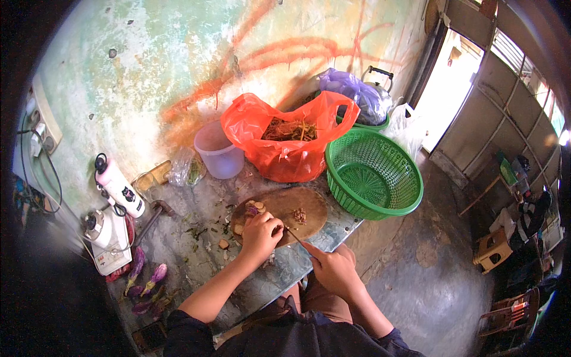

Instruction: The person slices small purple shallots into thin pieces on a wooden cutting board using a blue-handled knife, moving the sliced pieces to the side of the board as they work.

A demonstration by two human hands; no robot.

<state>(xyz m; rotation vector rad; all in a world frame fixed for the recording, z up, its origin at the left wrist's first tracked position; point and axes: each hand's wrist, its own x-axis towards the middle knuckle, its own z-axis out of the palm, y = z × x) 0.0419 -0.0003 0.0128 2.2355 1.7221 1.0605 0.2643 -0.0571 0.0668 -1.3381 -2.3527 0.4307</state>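
Note:
On a worn table, an oval wooden cutting board [308, 201] lies in front of me. My right hand [332, 267] grips a knife [294, 234], its blade pointing to the board's near edge. My left hand [263, 232] rests at the board's left part, fingers curled near the blade tip; whether it pinches something is hidden. Sliced pieces, some brown and some purple [254, 209], lie just beyond my left fingers. A small heap of finely chopped bits [299, 216] sits on the board's right half. One brown chunk [223, 243] is on the table, left of the board.
Behind the board stand a red plastic bag [285, 160] of plant matter, a translucent bucket [221, 156] and a green basket [374, 178]. Leftward are a hammer [151, 223], a white bottle [120, 187], a white scale [109, 250] and several small eggplants [151, 279].

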